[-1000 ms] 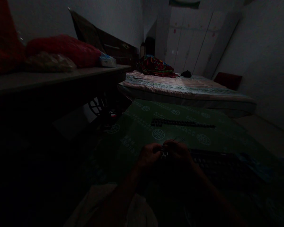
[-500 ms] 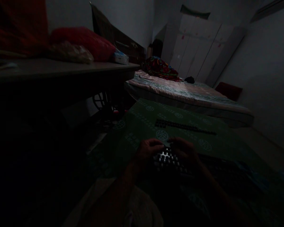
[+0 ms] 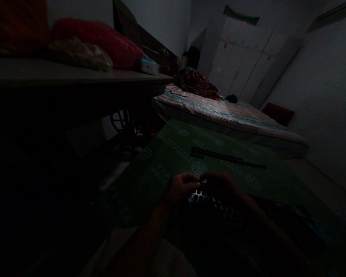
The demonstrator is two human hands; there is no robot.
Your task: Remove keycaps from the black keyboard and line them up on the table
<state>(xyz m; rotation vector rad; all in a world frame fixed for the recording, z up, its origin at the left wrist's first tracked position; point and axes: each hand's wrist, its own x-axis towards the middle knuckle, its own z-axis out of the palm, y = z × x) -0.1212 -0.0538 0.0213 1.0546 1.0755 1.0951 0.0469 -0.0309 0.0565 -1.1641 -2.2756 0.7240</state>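
Observation:
The room is very dark. My left hand (image 3: 179,188) and my right hand (image 3: 222,187) meet low in the middle, fingers curled and pinched together over a dark perforated strip (image 3: 203,200) with pale round holes. Both hands grip its near end. The strip runs to the right into shadow. Under the hands lies a green sheet (image 3: 173,154) printed with white globe marks. A long row of small dark pieces (image 3: 225,156) lies on that sheet beyond my hands.
A dark table (image 3: 75,82) at the left carries red bundles (image 3: 103,38) and a plastic bag. A mattress (image 3: 230,115) with striped bedding and a colourful cloth heap (image 3: 197,82) lies beyond the sheet. White cupboards stand at the back.
The view swung right and down. My hands drew the perforated strip into sight, then tipped it flatter, so fewer of its holes show now.

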